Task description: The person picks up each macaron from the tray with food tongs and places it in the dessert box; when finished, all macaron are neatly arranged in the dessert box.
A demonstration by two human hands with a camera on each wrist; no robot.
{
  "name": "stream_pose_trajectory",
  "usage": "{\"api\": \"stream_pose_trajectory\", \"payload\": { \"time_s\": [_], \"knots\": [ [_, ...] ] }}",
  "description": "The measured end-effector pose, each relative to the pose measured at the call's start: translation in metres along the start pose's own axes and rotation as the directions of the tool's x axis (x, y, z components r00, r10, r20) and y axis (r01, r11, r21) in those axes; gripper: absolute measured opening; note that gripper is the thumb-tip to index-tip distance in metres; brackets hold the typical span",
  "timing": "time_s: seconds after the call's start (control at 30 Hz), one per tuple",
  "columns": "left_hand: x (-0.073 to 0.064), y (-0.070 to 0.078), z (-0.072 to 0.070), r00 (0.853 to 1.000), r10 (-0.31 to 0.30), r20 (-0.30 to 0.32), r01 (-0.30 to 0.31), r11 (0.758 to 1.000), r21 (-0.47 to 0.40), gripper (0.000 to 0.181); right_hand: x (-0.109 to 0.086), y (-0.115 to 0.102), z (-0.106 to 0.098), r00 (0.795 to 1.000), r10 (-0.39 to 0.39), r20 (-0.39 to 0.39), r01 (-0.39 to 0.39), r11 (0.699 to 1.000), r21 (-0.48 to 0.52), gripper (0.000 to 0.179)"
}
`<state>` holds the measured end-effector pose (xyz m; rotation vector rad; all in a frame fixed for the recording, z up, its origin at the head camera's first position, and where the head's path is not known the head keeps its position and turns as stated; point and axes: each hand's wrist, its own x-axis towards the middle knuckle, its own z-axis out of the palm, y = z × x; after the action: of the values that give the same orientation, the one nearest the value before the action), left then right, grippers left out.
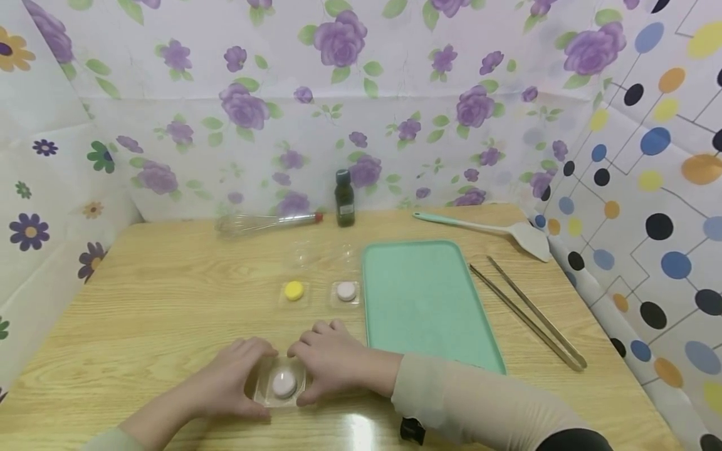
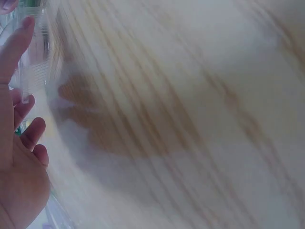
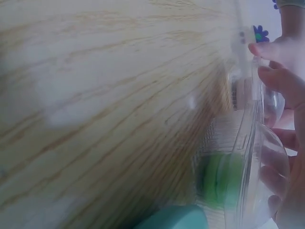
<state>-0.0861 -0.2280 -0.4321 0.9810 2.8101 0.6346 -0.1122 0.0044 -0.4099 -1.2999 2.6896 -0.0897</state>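
Note:
In the head view a small clear plastic box (image 1: 261,393) with a pale pinkish macaron (image 1: 284,383) inside stands near the table's front. My left hand (image 1: 231,379) grips its left side, thumb at the front and fingers behind. From the right, my right hand (image 1: 333,360) holds the opposite side between thumb and fingers. The left wrist view shows the thumb against the box's clear wall (image 2: 35,52). In the right wrist view a second clear box with a green macaron (image 3: 221,180) lies close to the right hand; the forearm seems to hide it in the head view.
A yellow macaron (image 1: 294,290) and a whitish macaron (image 1: 346,290) sit in clear packaging beyond the hands. A teal tray (image 1: 429,300) lies right, beside metal tongs (image 1: 527,313) and a spatula (image 1: 479,225). Behind are a whisk (image 1: 265,222) and dark bottle (image 1: 345,199).

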Motion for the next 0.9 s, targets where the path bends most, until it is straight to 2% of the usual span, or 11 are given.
{"api": "stream_pose_trajectory", "payload": {
  "time_s": [0.27, 0.47, 0.9],
  "knots": [
    [0.002, -0.004, 0.0, 1.0, -0.024, 0.001, 0.024, 1.0, -0.011, 0.088, 0.005, 0.004, -0.003, 0.999, 0.037, 0.036, -0.038, 0.999, 0.024, 0.074],
    [0.0, -0.003, -0.002, 0.998, -0.056, -0.017, 0.056, 0.998, -0.006, 0.084, 0.007, 0.007, -0.002, 0.998, 0.053, 0.034, -0.054, 0.998, 0.032, 0.074],
    [0.005, -0.001, -0.006, 0.999, -0.015, -0.037, 0.015, 1.0, 0.011, 0.077, 0.007, 0.012, -0.004, 0.997, 0.053, 0.047, -0.058, 0.994, 0.094, 0.073]
  ]
}}
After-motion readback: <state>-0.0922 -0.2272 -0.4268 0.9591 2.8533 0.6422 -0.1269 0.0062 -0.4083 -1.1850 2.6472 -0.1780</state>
